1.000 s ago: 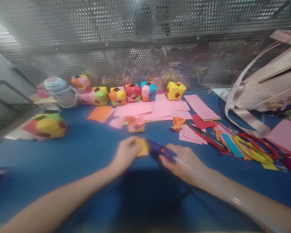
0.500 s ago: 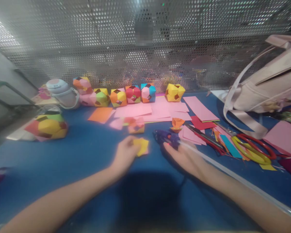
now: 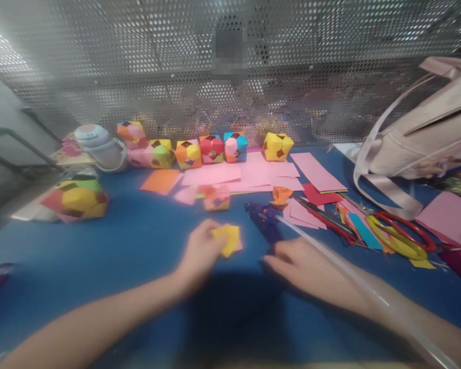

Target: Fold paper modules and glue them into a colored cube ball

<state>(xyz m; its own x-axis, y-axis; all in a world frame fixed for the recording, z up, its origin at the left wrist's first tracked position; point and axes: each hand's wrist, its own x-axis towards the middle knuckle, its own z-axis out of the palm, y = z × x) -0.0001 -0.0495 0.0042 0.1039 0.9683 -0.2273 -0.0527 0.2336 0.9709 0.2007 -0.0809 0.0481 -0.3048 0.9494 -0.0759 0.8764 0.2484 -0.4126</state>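
My left hand (image 3: 203, 251) pinches a folded yellow paper piece (image 3: 228, 241) between thumb and fingers, above the blue table; a little pink paper shows at its edge. Right of it lies a dark purple glue gun (image 3: 263, 220), its nozzle pointing away to the left. A long clear glue stick (image 3: 330, 251) runs from its back end over my right forearm. At the lower end of the gun's handle is my right hand (image 3: 299, 261), thumb and fingers slightly apart and no longer around the grip. Beyond the gun sits a small orange folded paper piece (image 3: 280, 196).
Several colourful paper balls (image 3: 212, 148) line the back, before a perforated metal panel (image 3: 157, 92). Pink paper sheets (image 3: 249, 177) lie in front. Scissors (image 3: 395, 241) and scraps are at right, near a pale bag (image 3: 415, 138). A larger paper ball (image 3: 79, 200) stands left by a white bottle (image 3: 100, 146).
My right hand has come off the glue gun's grip and drawn back toward me, leaving the gun on the table. My left hand has shifted slightly right with the yellow paper piece.
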